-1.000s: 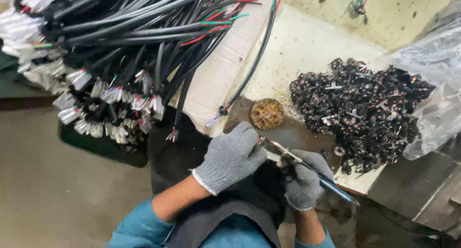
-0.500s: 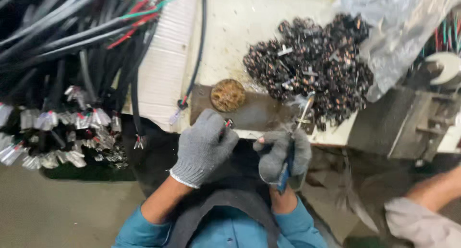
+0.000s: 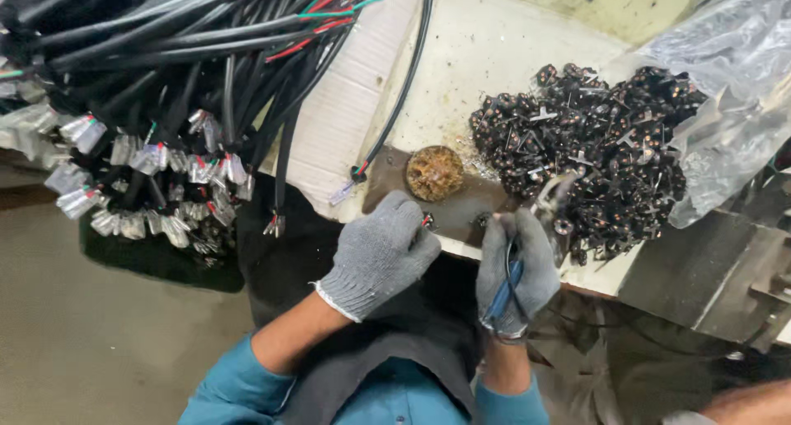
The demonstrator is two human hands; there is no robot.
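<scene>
Both my hands wear grey knit gloves at the near edge of a dirty white bench (image 3: 494,46). My left hand (image 3: 379,256) is closed around the red-tipped end of a thin wire (image 3: 426,221). My right hand (image 3: 515,268) grips a blue-handled soldering iron (image 3: 504,289) whose metal tip points up toward a heap of small dark metal parts (image 3: 589,149). A round brown clump of tip cleaner (image 3: 434,173) sits on a dark plate just beyond my hands. A black cable (image 3: 404,95) runs across the bench to a small connector near the plate.
A large bundle of black cables with red and green cores and silvery tagged ends (image 3: 165,104) hangs off the left side. A crumpled clear plastic bag (image 3: 733,87) lies at the right. A grey metal fixture (image 3: 709,277) sits lower right; another person's arm (image 3: 741,404) shows in the corner.
The iron's tip has swung from the plate up toward the heap of parts. My left hand has stayed closed at the bench edge. The view has shifted slightly.
</scene>
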